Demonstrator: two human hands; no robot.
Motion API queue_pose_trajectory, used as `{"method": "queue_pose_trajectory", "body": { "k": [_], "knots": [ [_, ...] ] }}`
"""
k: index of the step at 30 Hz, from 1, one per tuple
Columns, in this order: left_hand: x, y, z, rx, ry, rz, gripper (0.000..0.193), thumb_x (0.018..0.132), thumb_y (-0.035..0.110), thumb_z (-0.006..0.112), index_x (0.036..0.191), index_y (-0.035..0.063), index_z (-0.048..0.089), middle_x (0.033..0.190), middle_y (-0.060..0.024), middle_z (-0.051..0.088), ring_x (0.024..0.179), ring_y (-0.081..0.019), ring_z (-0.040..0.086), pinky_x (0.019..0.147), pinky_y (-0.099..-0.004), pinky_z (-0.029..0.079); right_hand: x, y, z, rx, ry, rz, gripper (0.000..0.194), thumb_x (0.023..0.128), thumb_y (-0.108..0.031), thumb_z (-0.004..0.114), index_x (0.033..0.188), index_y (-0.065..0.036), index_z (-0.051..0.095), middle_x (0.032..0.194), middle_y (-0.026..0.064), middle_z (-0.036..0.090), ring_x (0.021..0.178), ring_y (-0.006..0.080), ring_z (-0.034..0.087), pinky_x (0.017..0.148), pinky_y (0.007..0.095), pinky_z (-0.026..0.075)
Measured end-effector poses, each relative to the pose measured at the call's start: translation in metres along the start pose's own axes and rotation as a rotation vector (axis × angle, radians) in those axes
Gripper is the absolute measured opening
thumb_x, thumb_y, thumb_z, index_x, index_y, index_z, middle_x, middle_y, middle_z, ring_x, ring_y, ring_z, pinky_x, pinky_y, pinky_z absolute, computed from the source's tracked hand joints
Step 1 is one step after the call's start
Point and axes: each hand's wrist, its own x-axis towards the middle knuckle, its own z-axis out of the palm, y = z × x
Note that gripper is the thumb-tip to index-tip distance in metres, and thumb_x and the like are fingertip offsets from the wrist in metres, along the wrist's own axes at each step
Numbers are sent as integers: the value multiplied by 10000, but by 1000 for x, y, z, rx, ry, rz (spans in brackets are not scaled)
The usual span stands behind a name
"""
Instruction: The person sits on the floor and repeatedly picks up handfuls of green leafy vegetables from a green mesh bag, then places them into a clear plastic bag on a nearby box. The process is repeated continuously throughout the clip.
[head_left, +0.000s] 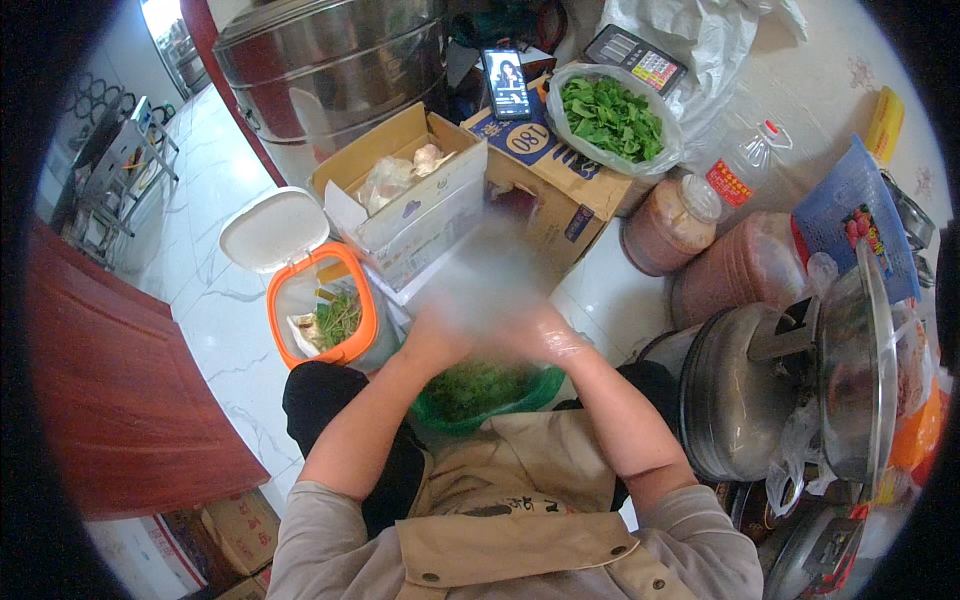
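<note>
A blurred patch covers most of both hands in front of me, so fingers and anything between them are hidden. My left hand (442, 330) and my right hand (544, 334) are held close together above a green plastic basket or bag (480, 382) of leafy greens between my knees. Something clear and shiny, like thin plastic, wraps the right wrist. To the left stands an orange-rimmed bin (370, 300), its white lid open, with green stems and a white scrap inside. Beyond the hands, a clear plastic bag (555, 112) of picked green leaves sits on a cardboard box (574, 199).
An open carton (442, 217) holds garlic-like bulbs and plastic. A lit phone (507, 84) stands by a digital scale (637, 60). At right are reddish-filled jars (664, 232), a blue plastic basket (859, 217) and metal pots (739, 390). A large steel drum (337, 75) stands behind.
</note>
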Motion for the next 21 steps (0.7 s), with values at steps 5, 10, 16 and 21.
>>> {"method": "queue_pose_trajectory", "body": {
  "k": [5, 10, 16, 21],
  "knots": [
    [2, 0, -3, 82, 26, 22, 116, 790, 125, 687, 823, 16, 659, 751, -159, 667, 687, -313, 664, 639, -399, 525, 4, -4, 17, -277, 157, -29, 101, 801, -101, 619, 873, -31, 623, 797, 211, 639, 785, 407, 628, 702, 477, 505],
    [6, 1, -14, 16, 58, -248, 74, 849, 53, 667, 849, -2, 617, 784, -102, 685, 779, -155, 690, 663, -284, 531, 14, -7, -12, 371, 450, 220, 77, 885, -117, 616, 913, -46, 627, 790, 119, 665, 650, 237, 623, 594, 350, 496],
    [7, -19, -18, -460, 224, -342, 66, 898, -37, 583, 945, 5, 568, 974, -131, 670, 877, -181, 670, 742, -283, 526, 6, -26, -34, 1167, 267, 586, 109, 902, -87, 602, 1005, -51, 607, 777, 54, 633, 609, 112, 536, 549, 239, 431],
    [5, -14, -21, -415, 231, -265, 98, 887, -75, 575, 937, 8, 567, 1009, -142, 657, 912, -193, 656, 787, -301, 525, 3, -33, -13, 1473, 148, 507, 147, 918, -154, 620, 1005, -34, 611, 842, 63, 617, 707, 132, 565, 603, 249, 463]
  ]
}}
